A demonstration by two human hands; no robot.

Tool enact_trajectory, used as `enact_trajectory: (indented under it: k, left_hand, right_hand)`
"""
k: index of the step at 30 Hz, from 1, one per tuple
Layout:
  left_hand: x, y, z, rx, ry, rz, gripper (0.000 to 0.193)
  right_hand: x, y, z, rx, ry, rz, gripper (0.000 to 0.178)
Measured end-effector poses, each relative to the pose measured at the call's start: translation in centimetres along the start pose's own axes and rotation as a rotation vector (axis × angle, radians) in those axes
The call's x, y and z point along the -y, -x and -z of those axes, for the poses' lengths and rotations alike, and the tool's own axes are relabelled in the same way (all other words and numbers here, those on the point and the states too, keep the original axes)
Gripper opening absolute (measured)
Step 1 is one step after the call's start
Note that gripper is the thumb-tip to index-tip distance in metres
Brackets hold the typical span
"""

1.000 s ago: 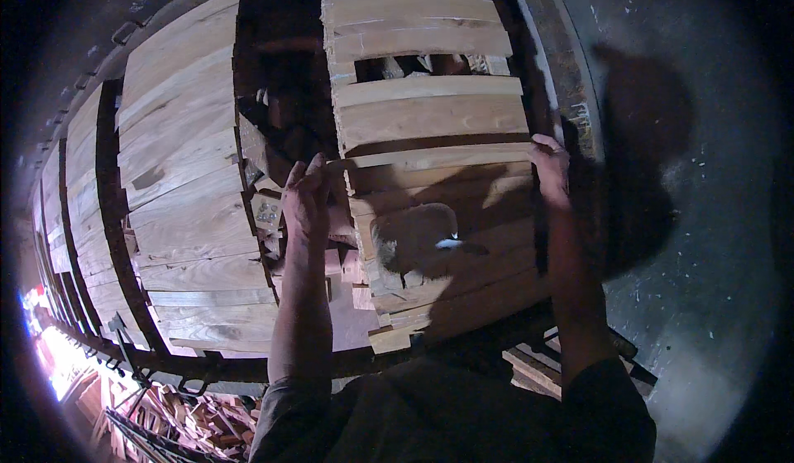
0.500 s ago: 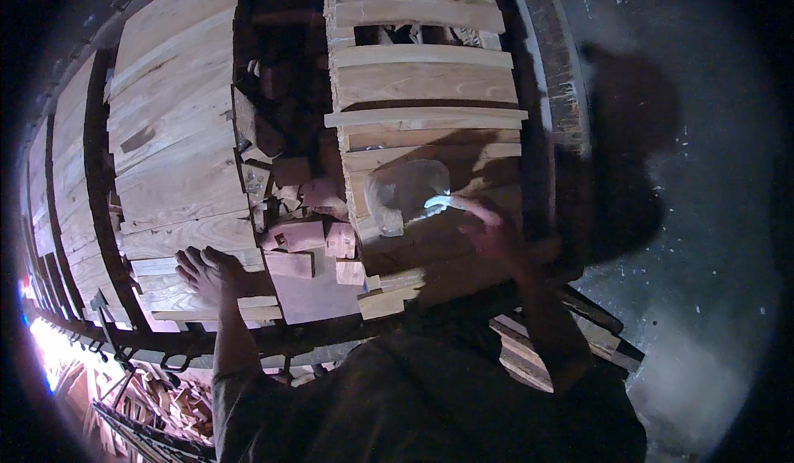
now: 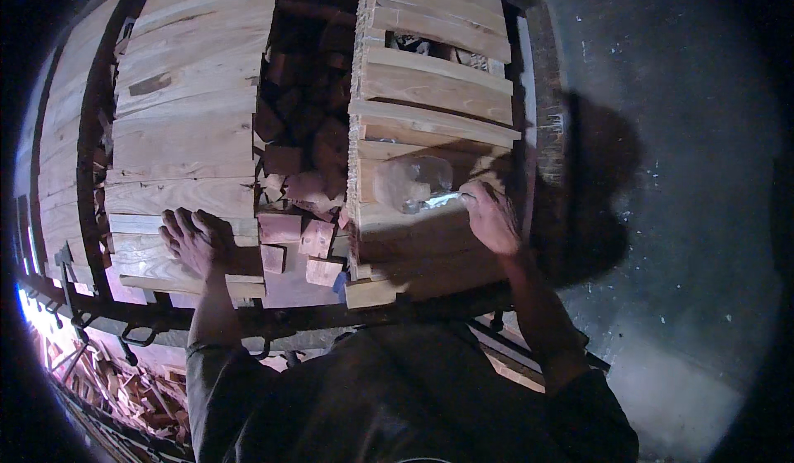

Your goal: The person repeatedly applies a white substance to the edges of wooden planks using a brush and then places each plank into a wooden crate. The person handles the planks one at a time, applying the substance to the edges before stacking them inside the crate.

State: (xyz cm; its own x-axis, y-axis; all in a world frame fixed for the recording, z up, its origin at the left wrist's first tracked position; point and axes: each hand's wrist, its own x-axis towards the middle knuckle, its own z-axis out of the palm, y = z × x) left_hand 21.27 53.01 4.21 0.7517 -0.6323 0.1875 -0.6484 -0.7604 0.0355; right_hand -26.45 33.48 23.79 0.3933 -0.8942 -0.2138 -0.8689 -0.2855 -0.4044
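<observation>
My left hand lies on the left panel of pale boards, palm down with fingers spread, near its front edge. On the right panel of boards, my right hand is closed in a pinch on a thin tool with a white, wet-looking end. Its grip end is hidden by the fingers, and its exact kind cannot be made out. The white end reaches the side of a cloudy clear plastic container that rests on the boards and has a pale lump in it.
Between the panels, a dark gap holds several wood offcuts and small blocks. A dark metal rail with hooks runs along the front. Scrap wood is piled at the lower left. A grey floor lies to the right.
My view has shifted, so the panels appear moved. My right hand has drawn its fingers in around the tool, whose white end is now beside the container. My left hand stays on the boards.
</observation>
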Motion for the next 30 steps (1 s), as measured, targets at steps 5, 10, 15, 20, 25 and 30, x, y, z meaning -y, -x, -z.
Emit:
enact_trajectory:
  k: [5, 10, 15, 20, 25, 30]
  left_hand:
    - [0.0, 0.1, -0.2, -0.012, 0.012, 0.028, 0.058]
    - [0.3, 0.2, -0.7, -0.011, -0.011, 0.028, 0.060]
    - [0.3, 0.1, 0.4, 0.015, -0.017, 0.045, 0.059]
    - [0.4, 0.0, -0.8, 0.043, -0.079, 0.027, 0.060]
    - [0.7, 0.1, -0.5, -0.012, -0.047, 0.011, 0.057]
    - [0.3, -0.1, -0.5, 0.008, -0.046, 0.012, 0.057]
  right_hand:
    - [0.4, -0.5, 1.9, -0.033, 0.072, -0.060, 0.014]
    - [0.6, -1.1, 3.1, -0.062, 0.123, -0.283, 0.024]
    - [3.0, 0.6, 4.7, -0.011, 0.463, -0.263, 0.033]
    - [-12.9, 3.9, -0.2, -0.012, -0.792, -0.581, 0.054]
    - [-12.1, 4.2, 1.5, -0.071, -0.843, -0.607, 0.050]
    - [-2.2, 1.7, 4.5, -0.190, -0.654, -0.589, 0.042]
